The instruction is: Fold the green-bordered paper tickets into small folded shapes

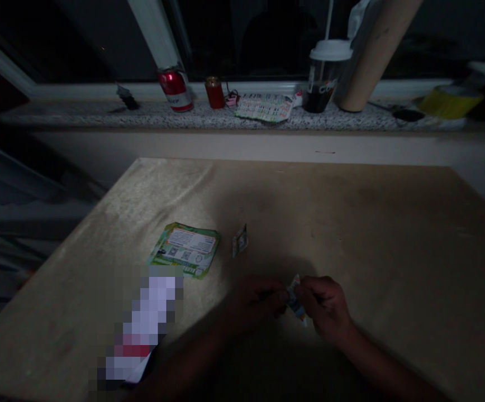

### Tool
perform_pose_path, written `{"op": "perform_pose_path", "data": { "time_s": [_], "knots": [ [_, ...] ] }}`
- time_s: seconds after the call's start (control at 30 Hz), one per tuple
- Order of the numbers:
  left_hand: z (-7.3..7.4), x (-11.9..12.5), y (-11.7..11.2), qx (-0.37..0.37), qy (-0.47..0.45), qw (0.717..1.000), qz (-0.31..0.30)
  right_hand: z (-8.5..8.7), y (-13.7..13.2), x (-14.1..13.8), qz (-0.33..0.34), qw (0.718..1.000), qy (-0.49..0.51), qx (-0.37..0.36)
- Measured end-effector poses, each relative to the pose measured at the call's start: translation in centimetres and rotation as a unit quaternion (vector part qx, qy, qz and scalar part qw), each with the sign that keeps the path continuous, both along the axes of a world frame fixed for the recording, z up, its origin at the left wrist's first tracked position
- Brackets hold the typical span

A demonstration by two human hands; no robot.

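Both my hands meet over the near middle of a tan table (pixel 351 223) in dim light. My left hand (pixel 254 304) and my right hand (pixel 325 307) pinch the same small colourful packet (pixel 295 298) between their fingertips, from its left and right sides. A smaller torn scrap (pixel 239 240) lies on the table a little beyond my left hand. Further left lies a green and white printed sachet (pixel 186 249), flat on the table.
A blurred-out flat item (pixel 142 329) lies at the near left. On the stone window sill (pixel 100 114) behind the table stand a red can (pixel 176 89), a small red container (pixel 214 92), a printed sheet (pixel 264 106), a lidded cup with straw (pixel 325 75) and a cardboard tube (pixel 372 56).
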State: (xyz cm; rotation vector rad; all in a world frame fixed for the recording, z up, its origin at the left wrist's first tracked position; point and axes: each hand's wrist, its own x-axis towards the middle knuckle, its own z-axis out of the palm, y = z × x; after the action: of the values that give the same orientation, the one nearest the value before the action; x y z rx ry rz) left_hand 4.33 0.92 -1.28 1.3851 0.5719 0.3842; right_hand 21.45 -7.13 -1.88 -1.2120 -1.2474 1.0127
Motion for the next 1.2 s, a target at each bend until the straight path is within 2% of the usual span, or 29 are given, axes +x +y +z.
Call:
{"op": "perform_pose_path", "data": {
  "time_s": [0.13, 0.5, 0.67, 0.83, 0.93, 1.07, 1.2],
  "knots": [
    [-0.3, -0.1, 0.1, 0.0, -0.003, 1.0, -0.007, 0.0, 0.1, 0.0, 0.002, 1.0, -0.001, -0.006],
    [0.3, 0.3, -0.2, -0.045, -0.015, 0.999, -0.008, -0.5, 0.0, 0.1, -0.028, 0.999, -0.016, -0.011],
    [-0.8, 0.2, -0.1, -0.131, -0.02, 0.991, 0.029, -0.5, 0.2, 0.3, -0.033, 0.999, -0.019, 0.002],
    [-1.7, 0.6, 0.3, -0.255, -0.034, 0.964, 0.066, -0.4, 0.3, 1.3, -0.078, 0.994, -0.054, 0.046],
    [-1.4, 0.7, 0.4, -0.312, -0.039, 0.948, 0.042, -0.4, 0.4, 1.5, -0.05, 0.989, -0.104, 0.093],
    [-0.5, 0.3, 0.3, -0.364, -0.019, 0.931, -0.028, -0.1, 0.6, 1.2, 0.01, 0.977, -0.161, 0.142],
    [-0.3, 0.3, 0.2, -0.356, 0.003, 0.932, -0.075, 0.4, 0.7, 0.8, 0.033, 0.976, -0.154, 0.15]
  ]
}}
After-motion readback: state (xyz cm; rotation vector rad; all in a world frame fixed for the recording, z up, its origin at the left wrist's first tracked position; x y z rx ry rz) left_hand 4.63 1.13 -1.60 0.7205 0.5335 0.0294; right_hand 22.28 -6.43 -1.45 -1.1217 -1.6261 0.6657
